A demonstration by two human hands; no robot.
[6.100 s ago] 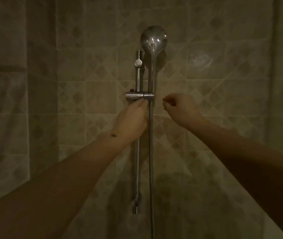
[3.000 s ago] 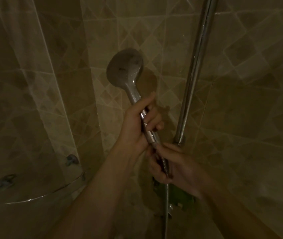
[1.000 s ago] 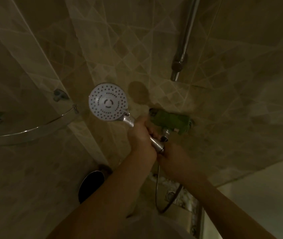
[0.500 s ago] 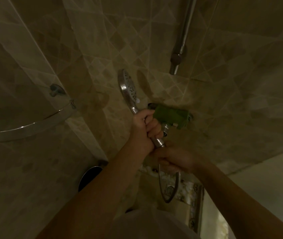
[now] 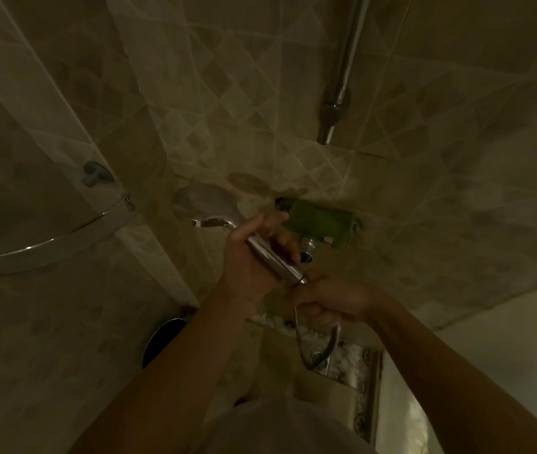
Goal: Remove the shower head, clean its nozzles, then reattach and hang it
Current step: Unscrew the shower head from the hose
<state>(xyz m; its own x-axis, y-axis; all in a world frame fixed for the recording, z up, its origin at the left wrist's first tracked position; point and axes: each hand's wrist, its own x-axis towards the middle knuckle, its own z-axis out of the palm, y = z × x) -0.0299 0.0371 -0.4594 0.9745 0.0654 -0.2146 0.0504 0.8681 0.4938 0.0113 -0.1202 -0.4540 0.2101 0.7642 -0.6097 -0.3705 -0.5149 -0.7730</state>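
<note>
Evidently off its holder: left hand (image 5: 254, 253) fingers wrap the head (image 5: 206, 204) handle, right hand (image 5: 332, 299) fingers pinch the hose (image 5: 332, 345) joint; unscrewing, cleaning, rehanging remain.

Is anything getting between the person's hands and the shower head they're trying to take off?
Nothing visible does. The left hand already grips the shower head by its handle, and the right hand grips the hose just below the handle's end. The green-wrapped tap sits behind them, apart from the joint.
</note>
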